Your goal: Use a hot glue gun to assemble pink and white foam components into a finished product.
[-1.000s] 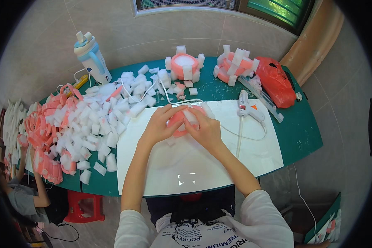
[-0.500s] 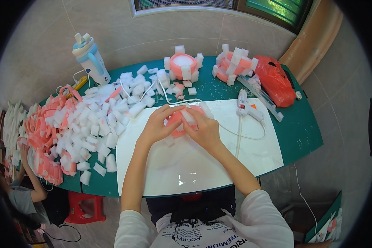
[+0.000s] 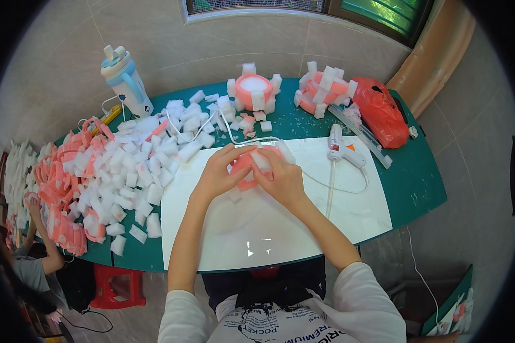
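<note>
A pink foam ring (image 3: 246,184) stands on the white board (image 3: 229,240), between my two hands and partly hidden by them. My left hand (image 3: 218,172) curls round its left side, fingers arched over the top and thumb pointing inward. A white foam block (image 3: 262,162) sits against the ring. My right hand (image 3: 284,182) pinches that block from the right with thumb and fingers. Another white foam piece (image 3: 285,152) shows just beyond the right fingers. To the right, a white hot glue gun (image 3: 345,151) lies on the board with its cord curving toward me.
A heap of white foam blocks (image 3: 129,177) and pink foam rings (image 3: 63,188) covers the left. At the back stand two pink rings with white blocks (image 3: 257,100), a bottle (image 3: 127,86) and a red plastic bag (image 3: 383,114). Another person's hand (image 3: 33,207) is far left.
My hands and the ring stay nearly still, with only slight finger movement. At the far left, the other person's hand and arm have shifted a little.
</note>
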The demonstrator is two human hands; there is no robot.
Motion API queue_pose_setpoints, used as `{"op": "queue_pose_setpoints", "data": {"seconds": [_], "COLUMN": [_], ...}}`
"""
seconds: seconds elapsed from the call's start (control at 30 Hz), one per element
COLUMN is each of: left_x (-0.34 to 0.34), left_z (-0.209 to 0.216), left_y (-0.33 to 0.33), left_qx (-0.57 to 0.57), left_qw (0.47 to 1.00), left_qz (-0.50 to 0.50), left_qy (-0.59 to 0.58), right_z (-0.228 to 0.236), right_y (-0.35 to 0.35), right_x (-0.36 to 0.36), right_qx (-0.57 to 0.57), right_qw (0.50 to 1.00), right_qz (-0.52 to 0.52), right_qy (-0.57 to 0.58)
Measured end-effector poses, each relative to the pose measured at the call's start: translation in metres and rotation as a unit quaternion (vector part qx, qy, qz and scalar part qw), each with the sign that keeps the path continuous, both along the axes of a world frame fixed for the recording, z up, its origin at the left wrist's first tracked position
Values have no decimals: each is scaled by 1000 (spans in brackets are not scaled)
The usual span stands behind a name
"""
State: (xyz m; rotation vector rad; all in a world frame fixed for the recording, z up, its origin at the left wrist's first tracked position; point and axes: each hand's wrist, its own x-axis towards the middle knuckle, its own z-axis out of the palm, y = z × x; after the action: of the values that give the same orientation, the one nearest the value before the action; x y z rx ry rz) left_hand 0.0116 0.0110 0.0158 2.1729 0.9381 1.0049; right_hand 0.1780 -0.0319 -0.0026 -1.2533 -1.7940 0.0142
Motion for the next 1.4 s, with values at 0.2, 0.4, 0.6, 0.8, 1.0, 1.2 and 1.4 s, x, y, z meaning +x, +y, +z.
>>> {"op": "queue_pose_setpoints", "data": {"seconds": [0.2, 0.4, 0.6, 0.8, 1.0, 1.2, 1.4], "left_x": [1, 1, 2, 2, 3, 2, 2], "left_z": [0, 0, -1, -1, 0, -2, -3], "left_y": [0, -1, 0, -2, -2, 0, 1], "left_qx": [7, 6, 16, 12, 6, 7, 10], "left_qw": [1000, 1000, 1000, 1000, 1000, 1000, 1000], "left_qz": [2, 1, 4, 12, 9, 6, 1], "left_qy": [-7, -9, -9, -4, -12, -16, -17], "right_z": [-2, -2, -3, -2, -3, -2, -1], "right_y": [1, 0, 1, 1, 2, 1, 1], "right_x": [0, -1, 1, 0, 0, 0, 0], "right_qx": [3, 8, -1, 7, 16, 10, 5], "right_qw": [1000, 1000, 1000, 1000, 1000, 1000, 1000], "right_qz": [3, 2, -1, -5, -1, 1, 2], "right_qy": [4, 4, 5, 2, 9, 6, 4]}}
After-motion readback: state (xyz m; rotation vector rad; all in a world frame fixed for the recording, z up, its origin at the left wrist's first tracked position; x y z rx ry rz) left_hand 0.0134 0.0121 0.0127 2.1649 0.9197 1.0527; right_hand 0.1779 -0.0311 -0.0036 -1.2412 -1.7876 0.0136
